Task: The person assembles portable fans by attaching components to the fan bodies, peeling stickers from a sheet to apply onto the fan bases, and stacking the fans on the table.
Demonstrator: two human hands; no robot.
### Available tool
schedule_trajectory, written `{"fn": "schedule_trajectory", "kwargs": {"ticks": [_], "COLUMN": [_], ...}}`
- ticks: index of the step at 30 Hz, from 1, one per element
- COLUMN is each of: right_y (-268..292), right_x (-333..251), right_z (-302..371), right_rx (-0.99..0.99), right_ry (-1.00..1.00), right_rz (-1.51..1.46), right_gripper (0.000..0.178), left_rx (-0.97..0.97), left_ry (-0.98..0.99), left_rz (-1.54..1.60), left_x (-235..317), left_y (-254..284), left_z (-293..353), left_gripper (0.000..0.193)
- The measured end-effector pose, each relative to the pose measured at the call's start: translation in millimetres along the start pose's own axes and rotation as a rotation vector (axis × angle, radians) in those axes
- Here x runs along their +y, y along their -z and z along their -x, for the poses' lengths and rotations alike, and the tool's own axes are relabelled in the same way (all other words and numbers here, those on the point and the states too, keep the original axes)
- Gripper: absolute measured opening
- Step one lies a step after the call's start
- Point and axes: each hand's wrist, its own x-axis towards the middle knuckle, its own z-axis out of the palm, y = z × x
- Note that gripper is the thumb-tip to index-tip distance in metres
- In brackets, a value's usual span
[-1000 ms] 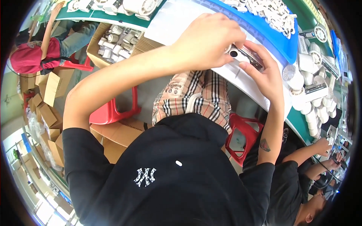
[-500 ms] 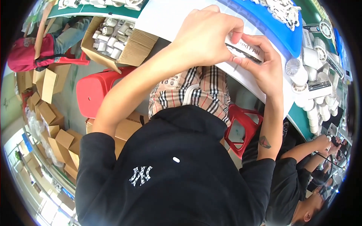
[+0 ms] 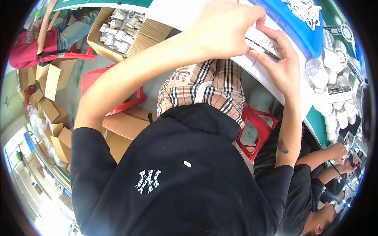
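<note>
A white fan casing with dark printing and a dark slot along its near side is held above the white tabletop. My right hand grips its right end, thumb on the near side and fingers over the far side. My left hand is closed at the casing's left end, the fingers bent over it. The back of that hand hides part of the casing and whatever the fingertips press on.
A blue tray of small white parts lies beyond my hands. White fan parts crowd the table's right. Left are a carton of white parts and a red stool. Co-workers sit at the right and far left.
My left forearm and elbow have swung outward to the left, and the left hand has shifted right across the casing, covering more of its print. The right hand still holds its end.
</note>
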Motion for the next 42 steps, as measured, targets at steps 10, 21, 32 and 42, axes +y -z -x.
{"fn": "schedule_trajectory", "kwargs": {"ticks": [10,21,32,42], "right_y": [2,6,24,-54], "right_x": [-8,-6,-4,-26], "right_z": [0,-5,-18,-85], "right_rx": [0.007,-0.053,0.125,-0.020], "right_ry": [-0.082,0.079,0.121,0.109], "right_rz": [0.034,0.225,-0.342,0.339], "right_gripper": [0.047,0.047,0.053,0.027], "left_rx": [0.268,-0.069,0.021,0.723], "left_ry": [-0.106,-0.164,-0.033,-0.171], "left_rz": [0.001,-0.140,-0.070,0.795], "left_x": [-23,-19,-33,-71], "left_y": [-34,-5,3,42], "left_z": [1,-19,2,59], "left_gripper": [0.040,0.026,0.038,0.038]}}
